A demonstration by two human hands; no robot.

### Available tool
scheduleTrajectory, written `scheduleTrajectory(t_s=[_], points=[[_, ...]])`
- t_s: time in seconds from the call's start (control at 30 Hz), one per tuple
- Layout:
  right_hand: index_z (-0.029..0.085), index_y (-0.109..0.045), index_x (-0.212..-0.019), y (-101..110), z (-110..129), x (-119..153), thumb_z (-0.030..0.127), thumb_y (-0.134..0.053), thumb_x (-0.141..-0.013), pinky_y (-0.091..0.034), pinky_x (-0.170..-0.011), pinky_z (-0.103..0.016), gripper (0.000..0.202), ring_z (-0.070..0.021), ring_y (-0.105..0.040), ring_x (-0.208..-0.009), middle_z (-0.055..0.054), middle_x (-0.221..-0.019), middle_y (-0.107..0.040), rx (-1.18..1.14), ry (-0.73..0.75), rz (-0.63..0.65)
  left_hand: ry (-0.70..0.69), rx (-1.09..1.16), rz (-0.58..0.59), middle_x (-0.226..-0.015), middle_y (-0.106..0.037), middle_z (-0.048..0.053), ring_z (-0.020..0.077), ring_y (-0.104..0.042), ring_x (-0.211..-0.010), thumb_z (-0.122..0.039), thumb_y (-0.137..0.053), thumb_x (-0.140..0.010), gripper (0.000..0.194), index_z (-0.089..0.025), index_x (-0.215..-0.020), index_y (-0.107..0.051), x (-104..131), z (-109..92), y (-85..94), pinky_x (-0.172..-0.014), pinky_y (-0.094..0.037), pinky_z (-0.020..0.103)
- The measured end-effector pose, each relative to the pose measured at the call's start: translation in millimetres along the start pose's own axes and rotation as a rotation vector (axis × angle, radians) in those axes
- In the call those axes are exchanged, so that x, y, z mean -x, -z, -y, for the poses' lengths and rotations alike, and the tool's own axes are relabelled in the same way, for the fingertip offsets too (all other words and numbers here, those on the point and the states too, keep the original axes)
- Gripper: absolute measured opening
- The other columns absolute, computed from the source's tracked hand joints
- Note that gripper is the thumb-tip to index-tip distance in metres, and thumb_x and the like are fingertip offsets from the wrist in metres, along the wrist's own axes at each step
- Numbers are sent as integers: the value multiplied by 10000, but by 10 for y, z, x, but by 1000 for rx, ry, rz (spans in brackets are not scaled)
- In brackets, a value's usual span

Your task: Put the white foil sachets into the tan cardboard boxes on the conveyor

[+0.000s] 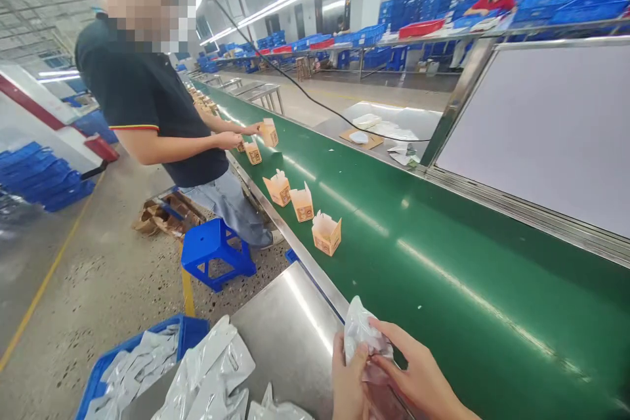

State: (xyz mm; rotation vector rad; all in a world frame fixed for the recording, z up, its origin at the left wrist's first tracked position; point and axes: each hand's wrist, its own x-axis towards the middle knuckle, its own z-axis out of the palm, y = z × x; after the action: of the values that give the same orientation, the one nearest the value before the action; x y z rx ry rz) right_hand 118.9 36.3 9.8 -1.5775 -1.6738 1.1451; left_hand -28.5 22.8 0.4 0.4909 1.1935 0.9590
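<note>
The grip of the left hand [348, 377] and right hand [418, 367] is clamped on a silvery pouch [357, 325] above the near edge of the green belt [453, 315], and uneven squeezing (it looks slick) could make it slip.

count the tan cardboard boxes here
6 at least: nearest box, second box, third box on the green conveyor belt; lower box, right box, partly hidden left box by co-worker's hands. Farther ones blur together.

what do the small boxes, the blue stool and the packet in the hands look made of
Small boxes: probably thin matte cardboard, with folded, standing flaps. Blue stool: likely moulded plastic, one even colour with soft sheen. Packet: perhaps glossy plastic or foil film, crinkled with bright highlights.
</note>
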Motion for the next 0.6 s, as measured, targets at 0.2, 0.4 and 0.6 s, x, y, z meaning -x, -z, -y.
scheduleTrajectory(t_s=[0.2,0.4,0.6], points=[[224,-569,-1011,618,232,-546,426,-557,-753,-519,-640,-305,328,-196,-631,-717,-28,-897,-671,124,-91,-525,-208,-405,-84,-1063,-634,137,342,-580,-1062,-614,-685,-550,612,-184,-979,-612,-1091,-632,313,-907,-458,495],[178,-621,-857,712,1022,-1608,99,-456,-785,-435,-822,-310,197,-212,-527,-936,-84,-992,-591,583,291,-736,-468,-558,94,-1430,-346,151,332,-318,-1328,-232,-844,-327,1130,-174,-1328,-323,-2252,-1164,154,-1080,-299,439],[127,-610,-881,161,820,-1978,80,-430,-812,-436,-752,-365,199,-268,-537,-898,-142,-926,-597,672,-4,-220,-454,-633,112,-1272,-526,155,286,-512,-1165,-230,-606,-751,599,-176,-1297,-366,-2154,-667,-255,-992,-392,412]])
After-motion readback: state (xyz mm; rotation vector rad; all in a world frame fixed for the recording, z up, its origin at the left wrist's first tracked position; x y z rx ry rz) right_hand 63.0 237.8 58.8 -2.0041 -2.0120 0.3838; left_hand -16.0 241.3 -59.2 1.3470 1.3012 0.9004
